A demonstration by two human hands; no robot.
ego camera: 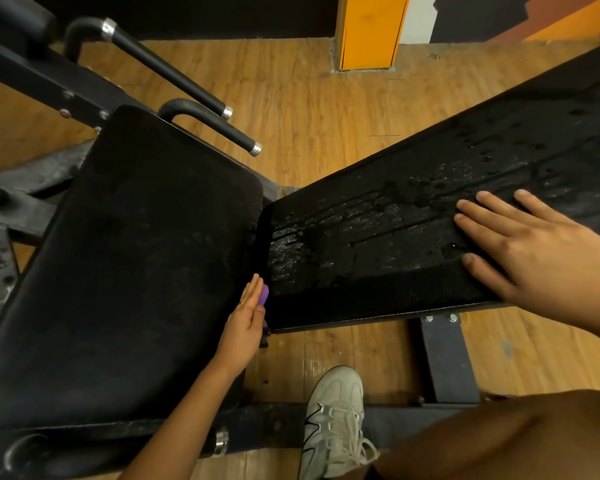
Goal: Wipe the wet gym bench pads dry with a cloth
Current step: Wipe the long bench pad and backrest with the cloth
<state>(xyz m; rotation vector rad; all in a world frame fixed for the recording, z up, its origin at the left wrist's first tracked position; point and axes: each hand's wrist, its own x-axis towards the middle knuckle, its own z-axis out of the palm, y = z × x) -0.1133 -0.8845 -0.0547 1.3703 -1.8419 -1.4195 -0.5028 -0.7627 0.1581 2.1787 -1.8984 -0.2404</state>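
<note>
A black seat pad (136,254) fills the left; its surface looks dull, without visible drops. To its right a long black back pad (413,202) slopes away, covered in glistening water drops and streaks. In the narrow gap between the two pads, a small piece of purple cloth (264,295) shows. My left hand (245,320) is against it edge-on with straight fingers, and most of the cloth is hidden behind the hand. My right hand (520,251) lies flat with spread fingers on the near right part of the wet back pad.
Two black handle bars with chrome ends (174,69) (219,124) stick out beyond the seat pad. The bench's steel frame (444,358) runs below on a wooden floor. My white shoe (333,417) stands by the frame. An orange pillar (371,29) rises at the back.
</note>
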